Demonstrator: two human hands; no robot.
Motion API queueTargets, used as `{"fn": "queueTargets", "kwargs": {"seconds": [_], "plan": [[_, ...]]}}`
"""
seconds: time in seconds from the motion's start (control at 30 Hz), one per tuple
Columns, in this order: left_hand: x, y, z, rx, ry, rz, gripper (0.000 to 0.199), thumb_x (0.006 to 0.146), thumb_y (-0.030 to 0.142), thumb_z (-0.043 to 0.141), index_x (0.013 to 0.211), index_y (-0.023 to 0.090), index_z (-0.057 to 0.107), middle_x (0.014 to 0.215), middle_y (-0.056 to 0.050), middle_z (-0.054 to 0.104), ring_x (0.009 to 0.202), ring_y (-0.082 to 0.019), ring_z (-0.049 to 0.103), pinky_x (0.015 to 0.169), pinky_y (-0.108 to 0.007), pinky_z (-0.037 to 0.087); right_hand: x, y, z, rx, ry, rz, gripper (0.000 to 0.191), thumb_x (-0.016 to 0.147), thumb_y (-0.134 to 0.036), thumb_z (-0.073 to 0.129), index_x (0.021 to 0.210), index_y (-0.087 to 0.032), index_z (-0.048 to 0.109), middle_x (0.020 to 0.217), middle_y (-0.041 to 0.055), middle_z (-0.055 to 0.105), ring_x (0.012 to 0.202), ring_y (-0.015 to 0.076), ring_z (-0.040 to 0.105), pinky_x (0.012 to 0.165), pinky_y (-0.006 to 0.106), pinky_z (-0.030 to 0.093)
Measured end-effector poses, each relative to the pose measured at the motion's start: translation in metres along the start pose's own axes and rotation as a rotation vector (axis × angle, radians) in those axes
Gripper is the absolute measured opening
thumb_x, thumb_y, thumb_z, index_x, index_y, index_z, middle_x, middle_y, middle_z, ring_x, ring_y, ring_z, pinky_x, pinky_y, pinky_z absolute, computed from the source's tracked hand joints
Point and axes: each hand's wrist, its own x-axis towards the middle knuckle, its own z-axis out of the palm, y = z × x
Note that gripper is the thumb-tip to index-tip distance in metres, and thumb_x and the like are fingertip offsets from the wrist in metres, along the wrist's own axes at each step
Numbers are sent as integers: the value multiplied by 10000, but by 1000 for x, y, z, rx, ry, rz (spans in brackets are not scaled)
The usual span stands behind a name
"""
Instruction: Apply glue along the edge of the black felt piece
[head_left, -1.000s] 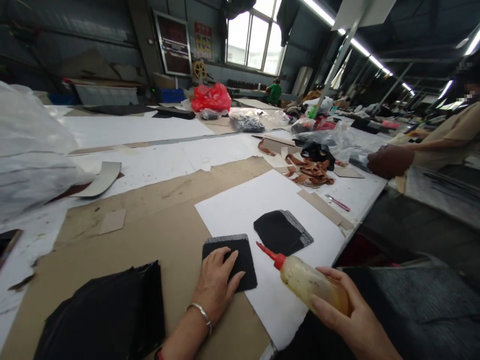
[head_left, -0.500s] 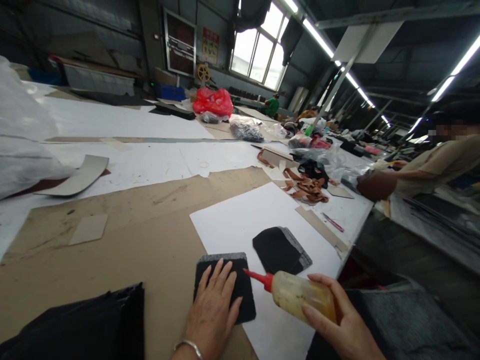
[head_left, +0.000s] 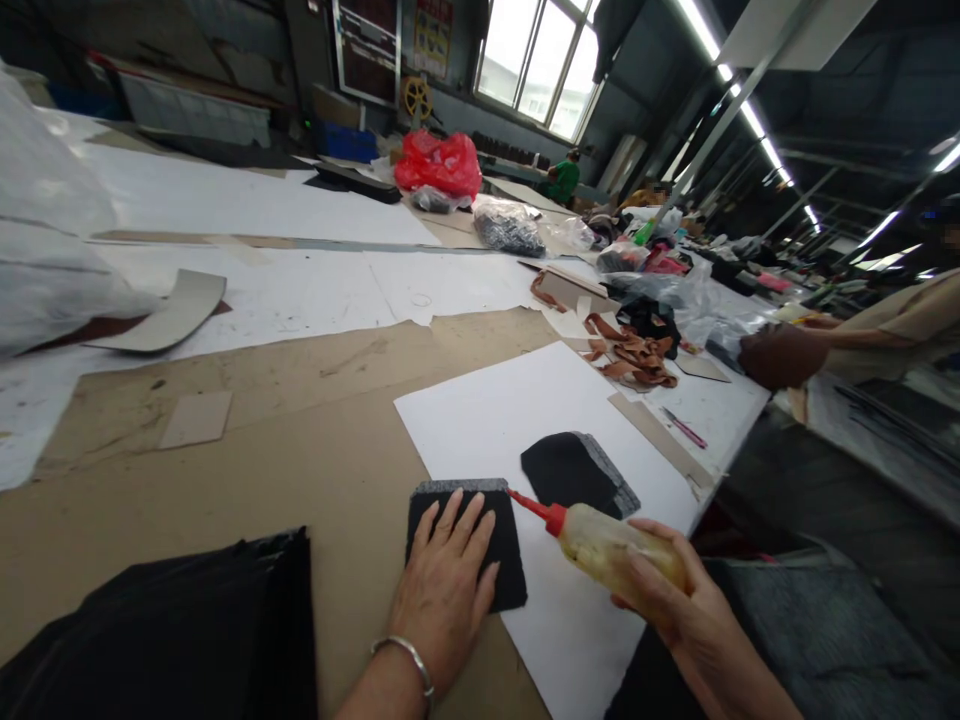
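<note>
Across the border of brown board and white sheet sits the black square, grey strip along its far edge, left hand laid flat over it, fingers slightly parted, gripping nothing. Right hand curls round the squeeze bottle, red nozzle by the square's far right corner (touching or not, can't tell)! Just beyond, more black pieces; farther out, brown scraps and a pink cutter.

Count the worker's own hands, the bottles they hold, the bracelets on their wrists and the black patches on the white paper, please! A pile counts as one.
Hands: 2, the left hand and the right hand
Bottle: 1
Bracelet: 1
Black patches: 2, the near patch and the far patch
Total: 6
</note>
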Motion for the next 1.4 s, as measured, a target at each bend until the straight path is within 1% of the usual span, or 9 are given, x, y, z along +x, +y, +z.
{"fn": "queueTargets", "kwargs": {"seconds": [0.1,0.2,0.3,0.4,0.5,0.7,0.87,1.23,1.4], "plan": [[1,2,-2,-17,-16,-19,451,840,180,487,1288,224,511,1386,-69,499,1296,-299,426,1029,-543,392,-2,-2,0,-308,4,-195,587,627,-526,736,1094,-232,537,1020,54,643,887,219,638,748,294,552],[1,3,-4,-27,-36,-36,475,824,162,488,1283,279,521,1396,-49,490,1303,-294,415,1039,-539,378,-3,2,-4,-547,33,-403,497,718,-515,644,1131,-268,522,1108,46,604,937,215,630,796,301,542],[2,4,-6,-46,-49,-57,479,819,163,492,1277,300,527,1400,-43,487,1309,-290,407,1048,-538,366,1,6,-12,-778,-18,-660,438,765,-451,633,1149,-288,499,1137,41,576,974,212,621,853,327,532],[3,4,-7,-87,-54,-75,426,845,228,502,1262,303,542,1396,-42,491,1312,-289,403,1057,-542,356,7,7,-18,-920,-54,-870,429,796,-396,626,1174,-268,469,1152,57,556,1037,215,595,921,344,505],[3,4,-8,-118,-66,-95,389,868,288,497,1253,312,548,1394,-36,494,1311,-289,406,1060,-548,352,11,5,-18,-979,-42,-978,416,822,-372,604,1185,-238,452,1146,68,546,1050,200,578,927,310,496],[3,4,-9,-143,-78,-102,379,877,303,492,1250,316,551,1394,-46,493,1311,-298,406,1062,-558,344,12,-2,-11,-981,-51,-1046,371,842,-346,580,1163,-208,456,1116,72,542,1045,182,563,904,262,488],[4,4,-11,-144,-116,-102,367,872,298,511,1225,385,556,1403,-52,482,1322,-305,390,1056,-571,332,9,-8,-7,-955,-63,-1062,336,846,-324,570,1143,-210,465,1095,67,542,1032,180,560,920,273,477],[5,3,-11,-119,-127,-81,430,847,233,520,1250,383,534,1414,-61,465,1325,-314,385,1053,-575,338,13,-14,0,-960,-112,-1080,352,836,-278,582,1158,-229,447,1082,70,529,1020,208,563,877,324,512],[4,4,-12,-134,-118,-94,380,860,281,526,1226,381,557,1398,-64,486,1314,-315,402,1046,-578,353,9,-17,-3,-973,-134,-1090,340,835,-261,580,1152,-231,458,1070,64,533,1006,202,562,875,310,505]]}}
